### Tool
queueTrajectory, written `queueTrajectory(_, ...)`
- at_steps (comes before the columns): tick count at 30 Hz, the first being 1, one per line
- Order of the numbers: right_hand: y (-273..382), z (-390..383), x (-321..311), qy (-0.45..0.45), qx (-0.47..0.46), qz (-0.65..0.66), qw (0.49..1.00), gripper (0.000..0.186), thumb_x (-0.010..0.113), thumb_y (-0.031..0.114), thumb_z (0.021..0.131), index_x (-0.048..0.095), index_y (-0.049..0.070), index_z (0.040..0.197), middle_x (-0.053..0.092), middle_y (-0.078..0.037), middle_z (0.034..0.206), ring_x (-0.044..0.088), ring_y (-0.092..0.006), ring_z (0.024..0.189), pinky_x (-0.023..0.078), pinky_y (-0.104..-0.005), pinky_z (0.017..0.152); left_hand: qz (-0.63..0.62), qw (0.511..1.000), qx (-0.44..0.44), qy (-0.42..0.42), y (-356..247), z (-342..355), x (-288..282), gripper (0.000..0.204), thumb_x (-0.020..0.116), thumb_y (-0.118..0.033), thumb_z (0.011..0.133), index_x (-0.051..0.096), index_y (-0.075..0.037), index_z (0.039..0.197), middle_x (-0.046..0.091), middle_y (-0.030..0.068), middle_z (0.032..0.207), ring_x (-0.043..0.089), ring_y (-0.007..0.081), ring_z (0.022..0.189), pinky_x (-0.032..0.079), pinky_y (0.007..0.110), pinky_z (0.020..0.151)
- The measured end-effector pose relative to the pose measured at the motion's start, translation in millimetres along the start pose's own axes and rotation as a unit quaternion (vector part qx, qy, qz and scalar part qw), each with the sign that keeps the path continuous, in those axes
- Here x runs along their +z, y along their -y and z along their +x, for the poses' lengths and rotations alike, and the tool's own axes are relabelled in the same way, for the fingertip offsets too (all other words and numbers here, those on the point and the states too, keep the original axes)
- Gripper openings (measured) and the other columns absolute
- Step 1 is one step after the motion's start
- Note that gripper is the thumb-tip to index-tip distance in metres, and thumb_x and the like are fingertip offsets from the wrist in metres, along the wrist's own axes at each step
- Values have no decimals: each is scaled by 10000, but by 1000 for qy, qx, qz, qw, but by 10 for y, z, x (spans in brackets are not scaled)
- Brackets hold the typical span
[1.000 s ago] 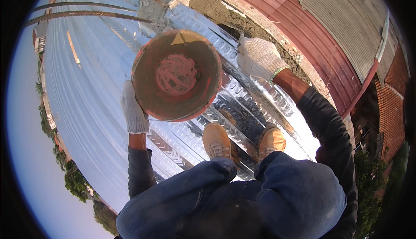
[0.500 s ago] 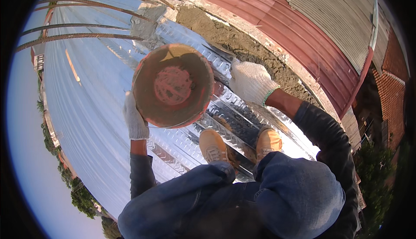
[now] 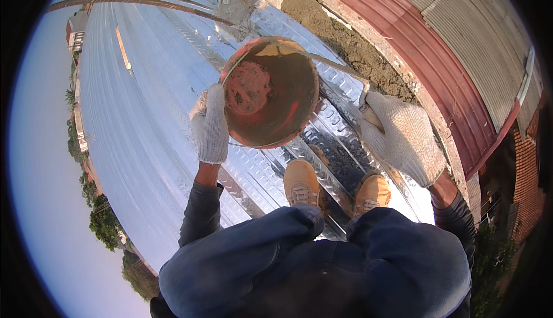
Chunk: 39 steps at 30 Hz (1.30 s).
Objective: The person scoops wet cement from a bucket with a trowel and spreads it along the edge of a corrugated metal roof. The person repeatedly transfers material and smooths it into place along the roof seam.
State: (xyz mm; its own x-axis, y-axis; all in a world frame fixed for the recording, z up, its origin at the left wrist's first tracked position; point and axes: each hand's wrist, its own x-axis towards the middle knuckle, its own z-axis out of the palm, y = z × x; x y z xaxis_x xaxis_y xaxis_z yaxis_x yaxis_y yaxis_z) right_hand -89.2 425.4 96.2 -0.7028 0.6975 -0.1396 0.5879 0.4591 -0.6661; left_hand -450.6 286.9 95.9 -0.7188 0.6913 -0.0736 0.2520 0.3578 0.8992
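Note:
A round reddish bucket (image 3: 288,102), coated inside with grey mortar residue, is tilted so that I look into it. My left hand (image 3: 211,125), in a white knit glove, is closed on the left side of its rim. In my gloved right hand (image 3: 403,136) is a trowel (image 3: 340,68), gripped by its wooden handle. Seen nearly edge-on, the trowel's blade reaches left over the bucket's upper right rim. I cannot tell whether the blade touches the bucket. A strip of wet mortar (image 3: 345,40) lies along the wall beyond the trowel.
Shiny ribbed metal decking (image 3: 144,128) spreads under my tan shoes (image 3: 302,182). Rusty rebar (image 3: 144,1) sticks out at the upper left beside a lump of concrete (image 3: 233,8). A red corrugated roof (image 3: 415,41) runs beyond the wall. A wood strip (image 3: 123,49) lies on the decking.
The bucket has shifted right and up in view, tipped more sideways. My right hand has drawn back from the mortar strip, bringing the trowel blade over the bucket's rim.

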Motion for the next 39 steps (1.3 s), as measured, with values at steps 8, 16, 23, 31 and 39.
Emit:
queueTrajectory(8, 219, 649, 838, 15, -59, -176, 983, 192, 774, 137, 929, 729, 8, 1063, 800, -163, 905, 837, -338, 803, 640, -461, 642, 115, 989, 33, 82, -292, -66, 268, 379, 654, -361, 1191, 762, -1, 1146, 640, -58, 942, 539, 56, 855, 500, 285, 757)
queueTrajectory(16, 603, 629, 1200, 211, -48, -102, 971, 325, 753, 262, 995, 773, 6, 1195, 842, -180, 1060, 850, -361, 937, 666, -502, 759, 297, 927, 149, 174, -444, -328, -13, 372, 714, -386, 1105, 761, -23, 1038, 717, 191, 840, 690, 419, 765, 560, 486, 723)
queueTrajectory(23, 310, 330, 1370, 323, -30, 222, 919, 393, 673, 336, 1082, 676, -57, 1072, 771, -208, 908, 794, -309, 811, 624, -472, 738, 201, 949, 135, 203, -71, -438, -116, 369, 692, -378, 1120, 763, -17, 1115, 692, 227, 889, 713, 395, 816, 573, 468, 748)
queueTrajectory(31, 659, 93, 1030, 372, 171, 582, 703, 289, 665, 301, 1144, 655, 12, 1153, 640, -28, 822, 617, -122, 604, 493, -290, 546, -41, 992, 27, 120, 37, -340, -115, 348, 692, -342, 1166, 775, -5, 1144, 678, -50, 932, 556, 64, 879, 522, 315, 762)
queueTrajectory(39, 588, -94, 697, 336, 178, 632, 676, 294, 653, 314, 1146, 664, 21, 1165, 624, -1, 811, 598, -105, 595, 482, -269, 568, -29, 996, 46, 70, 72, -101, 118, 282, 670, -275, 1181, 749, -8, 1226, 672, -46, 1040, 565, 56, 967, 510, 276, 839)
